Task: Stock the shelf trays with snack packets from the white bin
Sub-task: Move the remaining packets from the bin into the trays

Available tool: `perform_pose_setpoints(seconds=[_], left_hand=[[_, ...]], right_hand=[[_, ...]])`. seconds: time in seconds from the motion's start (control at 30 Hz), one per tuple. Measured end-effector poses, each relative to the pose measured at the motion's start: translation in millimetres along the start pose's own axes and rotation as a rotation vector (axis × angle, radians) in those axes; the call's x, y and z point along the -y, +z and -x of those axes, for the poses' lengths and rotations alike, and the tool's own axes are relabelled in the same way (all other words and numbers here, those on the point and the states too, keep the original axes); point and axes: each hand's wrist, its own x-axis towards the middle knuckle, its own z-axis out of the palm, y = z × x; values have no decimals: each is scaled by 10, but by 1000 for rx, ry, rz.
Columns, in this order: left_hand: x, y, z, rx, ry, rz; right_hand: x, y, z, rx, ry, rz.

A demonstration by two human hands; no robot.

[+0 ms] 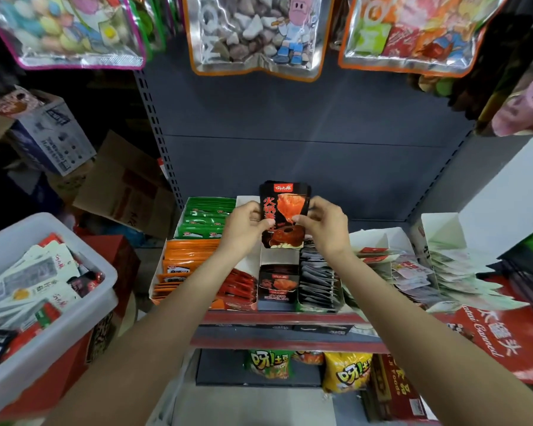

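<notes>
Both hands hold a stack of black snack packets (pixel 285 210) with an orange picture, upright above the shelf. My left hand (pixel 246 224) pinches its left edge and my right hand (pixel 323 224) its right edge. Right below is a white cardboard tray (pixel 279 259) with a few matching black packets (pixel 278 285) at its front. Beside it stand trays of green packets (pixel 208 215), orange packets (pixel 185 259), red packets (pixel 240 285) and grey packets (pixel 317 278). The white bin (pixel 84 312) at the lower left holds several mixed packets.
Loose packets (pixel 412 278) and open white trays (pixel 379 238) lie on the shelf's right half. Large candy bags (pixel 256 32) hang overhead. Chip bags (pixel 346 372) fill the lower shelf. Cardboard boxes (pixel 127 186) pile up at the left, a red bag (pixel 502 342) at the right.
</notes>
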Motion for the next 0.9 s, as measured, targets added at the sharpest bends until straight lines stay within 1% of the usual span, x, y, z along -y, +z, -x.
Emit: perform_pose_setpoints(seconds=[0.1, 0.2, 0.27, 0.37, 0.43, 0.53, 0.63, 0.73, 0.8, 0.9], left_hand=[[102, 38, -83, 18, -19, -48], [231, 93, -99, 62, -49, -134], [337, 113, -97, 120, -72, -198], [399, 79, -95, 225, -94, -262], [377, 40, -93, 224, -38, -275], [264, -28, -50, 133, 113, -284], [241, -49, -14, 190, 198, -417], [283, -6, -11, 238, 183, -532], [309, 44, -9, 244, 150, -570], [306, 75, 33, 251, 162, -632]], right_hand=[[-76, 39, 3, 26, -6, 61], [-151, 41, 10, 125, -4, 154], [-186, 34, 20, 193, -15, 252], [-253, 33, 21, 211, -44, 319], [-268, 42, 18, 233, -72, 378], [-278, 55, 3, 292, -90, 501], [-269, 65, 1, 334, -99, 550], [-244, 57, 16, 288, -146, 498], [-249, 60, 26, 288, -179, 589], [-295, 95, 14, 363, -155, 685]])
